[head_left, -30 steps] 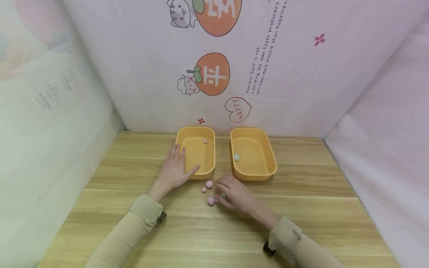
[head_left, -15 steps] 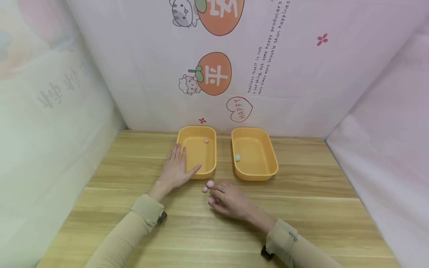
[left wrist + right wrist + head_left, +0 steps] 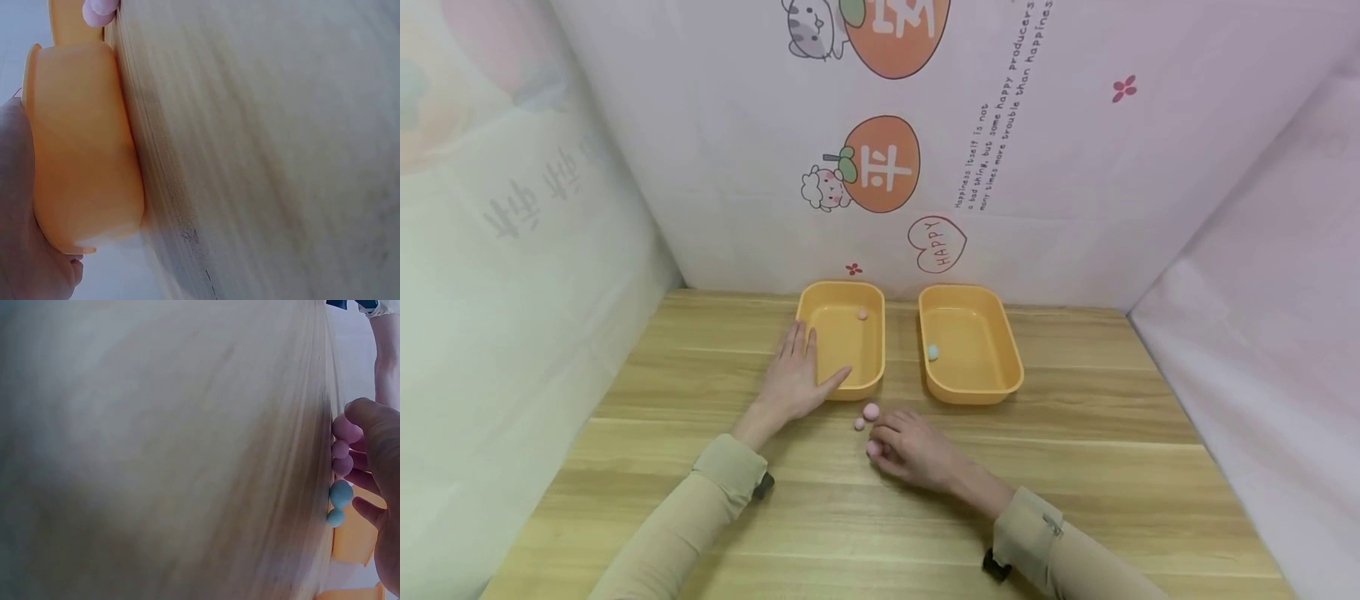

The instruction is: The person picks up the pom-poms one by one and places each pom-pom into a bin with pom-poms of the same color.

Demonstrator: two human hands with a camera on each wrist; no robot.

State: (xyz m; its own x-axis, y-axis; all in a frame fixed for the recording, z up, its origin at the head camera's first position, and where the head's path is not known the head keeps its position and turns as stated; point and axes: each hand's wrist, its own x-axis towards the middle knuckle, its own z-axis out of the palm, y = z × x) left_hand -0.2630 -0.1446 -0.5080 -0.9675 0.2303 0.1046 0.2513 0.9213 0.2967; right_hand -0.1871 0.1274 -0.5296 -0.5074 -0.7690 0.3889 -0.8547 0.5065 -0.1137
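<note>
My left hand [image 3: 788,382] rests spread along the left rim of the left yellow tray [image 3: 882,333], thumb lying over its front edge. In the left wrist view that hand [image 3: 28,237] lies against the tray wall [image 3: 87,144]. My right hand [image 3: 919,450] is low over the table, thumb and fingers curled round a pink ball [image 3: 875,448]. A larger pink ball [image 3: 871,412] and a smaller pink ball [image 3: 860,424] lie just beyond its fingertips. The right wrist view shows a blue-green ball [image 3: 341,494] and a smaller one [image 3: 335,517] near this hand, hidden in the head view.
A second yellow tray [image 3: 1020,375] stands to the right, with a pale blue-green ball [image 3: 933,352] inside. One small pink ball [image 3: 862,314] sits in the left tray. Printed white cloth [image 3: 1045,250] walls the wooden table [image 3: 820,533] at the back and both sides.
My right hand has moved left and closed its fingers about the pink ball, covering the greenish ball seen under it earlier. The left hand stays on the tray rim.
</note>
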